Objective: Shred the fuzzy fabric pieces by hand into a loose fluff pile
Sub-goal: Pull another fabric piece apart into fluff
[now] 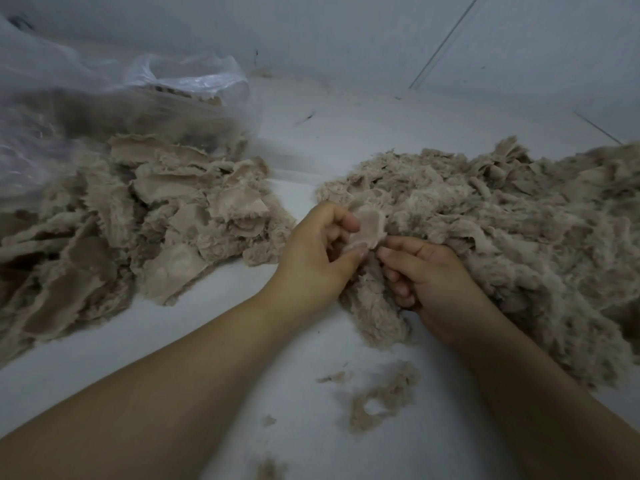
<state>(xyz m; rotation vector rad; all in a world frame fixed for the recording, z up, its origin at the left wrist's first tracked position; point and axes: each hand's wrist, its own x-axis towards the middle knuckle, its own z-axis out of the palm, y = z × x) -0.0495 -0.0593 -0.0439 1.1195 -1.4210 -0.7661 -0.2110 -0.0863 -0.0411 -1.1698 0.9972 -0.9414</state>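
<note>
Pinching the soft, light fabric scrap (369,228) at its edges, my left hand (317,251) and right hand (429,275) judged it tearable, the fluff pile (519,220) at three o'clock.

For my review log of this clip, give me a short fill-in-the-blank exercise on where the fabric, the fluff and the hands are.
1. The left hand and right hand both pinch one small fabric piece, so ____ hands are busy.
2. The clear plastic bag lies on the person's ____ side.
3. The shredded fluff pile lies on the person's ____ side.
4. The unshredded pieces spill out in front of the ____.

Missing words: both; left; right; bag
</note>
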